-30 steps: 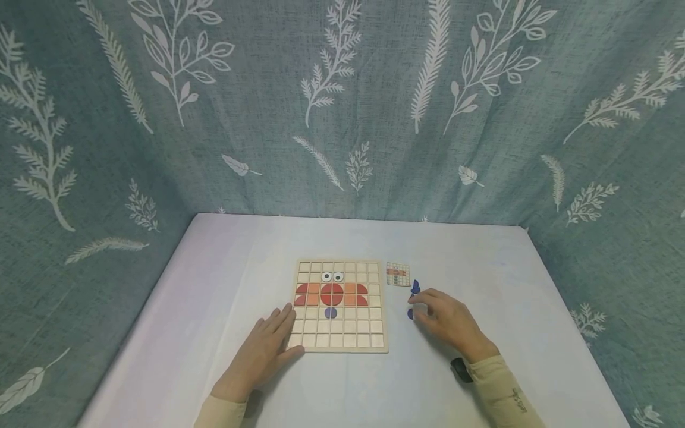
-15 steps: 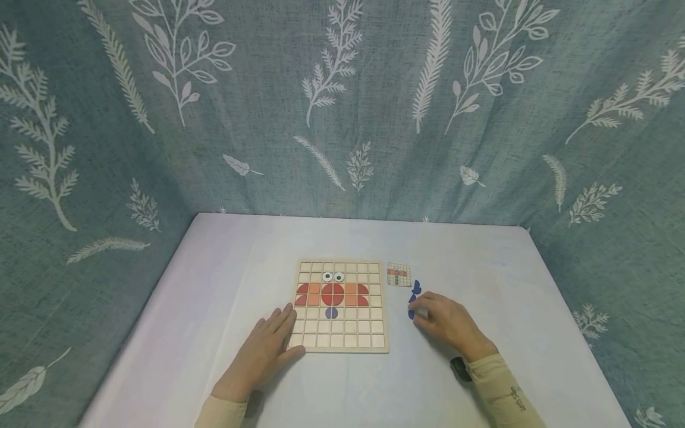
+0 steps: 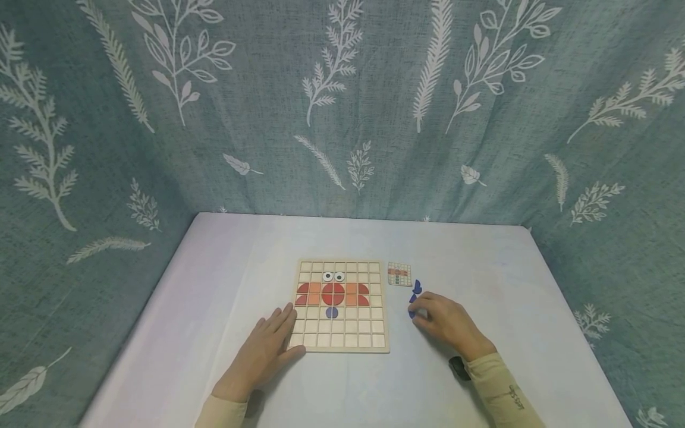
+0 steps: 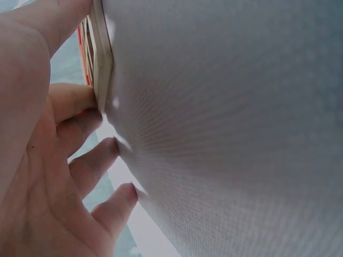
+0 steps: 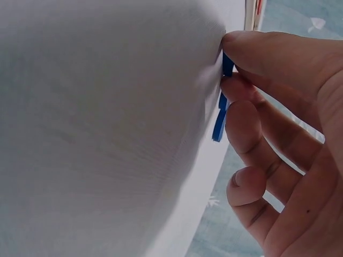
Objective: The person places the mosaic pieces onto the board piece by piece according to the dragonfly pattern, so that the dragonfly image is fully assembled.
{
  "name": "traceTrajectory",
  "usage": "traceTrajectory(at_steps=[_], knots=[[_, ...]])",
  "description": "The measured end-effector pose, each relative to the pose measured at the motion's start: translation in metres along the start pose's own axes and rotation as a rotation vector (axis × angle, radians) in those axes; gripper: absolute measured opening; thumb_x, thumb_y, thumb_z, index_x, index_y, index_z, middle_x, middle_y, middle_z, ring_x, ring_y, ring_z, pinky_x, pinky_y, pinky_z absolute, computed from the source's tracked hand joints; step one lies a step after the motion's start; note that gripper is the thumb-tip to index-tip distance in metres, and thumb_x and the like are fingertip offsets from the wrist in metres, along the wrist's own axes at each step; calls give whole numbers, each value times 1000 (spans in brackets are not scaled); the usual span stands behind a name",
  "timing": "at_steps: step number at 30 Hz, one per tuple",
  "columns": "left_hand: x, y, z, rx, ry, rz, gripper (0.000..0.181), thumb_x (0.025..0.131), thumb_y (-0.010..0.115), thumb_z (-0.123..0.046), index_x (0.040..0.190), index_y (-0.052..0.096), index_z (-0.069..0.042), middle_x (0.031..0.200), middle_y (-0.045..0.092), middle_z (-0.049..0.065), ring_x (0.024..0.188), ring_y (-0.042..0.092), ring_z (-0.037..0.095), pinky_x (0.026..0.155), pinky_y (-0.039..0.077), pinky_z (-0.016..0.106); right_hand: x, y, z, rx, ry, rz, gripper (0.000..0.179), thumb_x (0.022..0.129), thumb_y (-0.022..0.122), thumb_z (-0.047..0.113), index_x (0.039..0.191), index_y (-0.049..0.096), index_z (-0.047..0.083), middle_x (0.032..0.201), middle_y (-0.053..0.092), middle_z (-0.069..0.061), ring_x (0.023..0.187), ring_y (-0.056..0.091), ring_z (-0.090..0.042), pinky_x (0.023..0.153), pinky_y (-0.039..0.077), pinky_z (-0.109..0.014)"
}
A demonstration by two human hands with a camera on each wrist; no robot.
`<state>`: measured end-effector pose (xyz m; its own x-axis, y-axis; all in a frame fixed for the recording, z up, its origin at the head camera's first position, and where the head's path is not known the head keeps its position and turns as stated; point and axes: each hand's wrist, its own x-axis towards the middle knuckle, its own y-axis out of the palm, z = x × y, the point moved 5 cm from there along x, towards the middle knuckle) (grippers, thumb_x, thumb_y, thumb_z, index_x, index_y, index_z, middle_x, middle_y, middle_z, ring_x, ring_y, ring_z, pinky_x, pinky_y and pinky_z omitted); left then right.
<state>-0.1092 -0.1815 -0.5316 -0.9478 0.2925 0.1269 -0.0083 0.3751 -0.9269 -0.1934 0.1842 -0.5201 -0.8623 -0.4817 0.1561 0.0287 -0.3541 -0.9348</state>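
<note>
In the head view a square wooden grid board [image 3: 350, 340] lies on the white table. It carries red rounded pieces [image 3: 333, 294], orange squares [image 3: 314, 294], two eye discs [image 3: 328, 277] and a small blue round shape [image 3: 332, 312]. My left hand [image 3: 261, 351] rests at its lower left corner, fingers spread along the edge and thumb on the near rim. To the right of the board, my right hand [image 3: 448, 324] pinches a small blue flat piece [image 5: 228, 64] between thumb and forefinger, down at the table. More blue pieces [image 3: 417, 287] lie in a line just beyond those fingertips.
A small pattern card [image 3: 399, 274] with a printed grid lies by the board's upper right side. Something black [image 3: 459, 368] shows at the right wrist. Green leaf-patterned curtain [image 3: 342, 119] encloses the back and sides of the table [image 3: 471, 249].
The right thumb and forefinger have come down slightly and closed on the nearest blue piece. The left hand and the board stay in place.
</note>
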Motion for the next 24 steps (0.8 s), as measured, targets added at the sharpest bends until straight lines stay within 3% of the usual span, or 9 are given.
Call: traceTrajectory(at_steps=[7, 13, 24], knots=[[-1, 0, 1, -11, 2, -2, 78, 94, 70, -45, 150, 45, 2, 158, 40, 19, 142, 39, 43, 112, 34, 66, 2, -1, 5, 22, -60, -78, 23, 78, 88, 16, 99, 78, 18, 100, 72, 3, 75, 60, -6, 67, 56, -28], [0, 0, 1, -12, -2, 10, 78, 94, 69, -46, 151, 43, 1, 158, 39, 19, 143, 39, 43, 113, 33, 65, 9, 0, 19, 40, -133, -133, 23, 78, 89, 17, 98, 78, 16, 102, 73, 2, 82, 64, -9, 74, 59, -31], [0, 1, 1, -3, -5, 17, 79, 94, 69, -47, 151, 43, 1, 159, 39, 18, 143, 38, 42, 113, 34, 64, 24, 12, 54, 124, -223, -92, 19, 83, 85, 22, 100, 78, 19, 104, 73, 7, 94, 68, -9, 80, 60, -31]])
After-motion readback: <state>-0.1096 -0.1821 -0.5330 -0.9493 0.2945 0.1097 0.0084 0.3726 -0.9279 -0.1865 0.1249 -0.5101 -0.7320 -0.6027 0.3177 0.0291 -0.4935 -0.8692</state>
